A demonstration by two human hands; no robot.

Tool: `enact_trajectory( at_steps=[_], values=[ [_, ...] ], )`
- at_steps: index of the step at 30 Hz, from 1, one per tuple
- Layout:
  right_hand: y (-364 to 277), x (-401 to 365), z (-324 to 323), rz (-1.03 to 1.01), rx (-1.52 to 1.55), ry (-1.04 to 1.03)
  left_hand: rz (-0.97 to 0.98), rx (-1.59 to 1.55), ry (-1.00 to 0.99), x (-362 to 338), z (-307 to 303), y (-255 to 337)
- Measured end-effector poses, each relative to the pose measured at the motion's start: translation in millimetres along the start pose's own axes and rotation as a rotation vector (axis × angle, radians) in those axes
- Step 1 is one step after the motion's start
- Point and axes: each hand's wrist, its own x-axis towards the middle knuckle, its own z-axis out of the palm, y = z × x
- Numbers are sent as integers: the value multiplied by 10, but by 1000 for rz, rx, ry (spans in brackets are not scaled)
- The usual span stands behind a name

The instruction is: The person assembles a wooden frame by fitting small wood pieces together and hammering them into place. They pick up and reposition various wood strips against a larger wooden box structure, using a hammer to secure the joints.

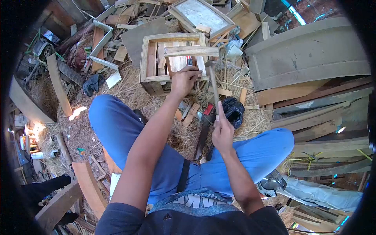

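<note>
My right hand [223, 133] is wrapped round the handle of a hammer [214, 84], whose head is beside the right end of a short wooden piece. My left hand [183, 81] has its fingers bent together at the near edge of a wooden frame box [145, 58]; what they pinch is too small to make out. The short wooden piece [192, 51] lies across the top of the box. Just beyond my left fingers a red and black tool handle [189, 60] shows inside the box.
A black plastic bag [233, 111] sits on the straw near my right hand. A framed panel [201, 16] lies behind the box. Large boards [309, 51] are stacked at the right. Curved planks [88, 184] and a circular saw [271, 183] flank my legs.
</note>
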Motion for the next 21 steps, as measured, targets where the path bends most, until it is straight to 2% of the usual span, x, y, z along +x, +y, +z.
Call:
enact_trajectory(
  at_steps=[3, 6, 10, 13, 15, 16, 18, 21],
  values=[
    [-5, 45, -24, 66, -63, -110, 9, 11, 1, 7, 32, -4],
    [16, 41, 7, -36, 5, -27, 43, -1, 30, 44, 42, -29],
    [-4, 8, 9, -12, -15, -3, 17, 19, 6, 8, 15, -2],
    [31, 52, 19, 17, -10, -75, 19, 32, -8, 52, 20, 7],
    [3, -6, 39, -84, 23, 49, 3, 41, -24, 33, -6, 6],
    [-4, 7, 28, -81, 22, 46, -12, 41, -24, 34, -16, 23],
    [-23, 67, -32, 161, -56, -158, -25, 35, -25, 14, 8, 50],
    [36, 21, 19, 50, -1, -66, 31, 59, -12, 52, -9, 12]
  ],
)
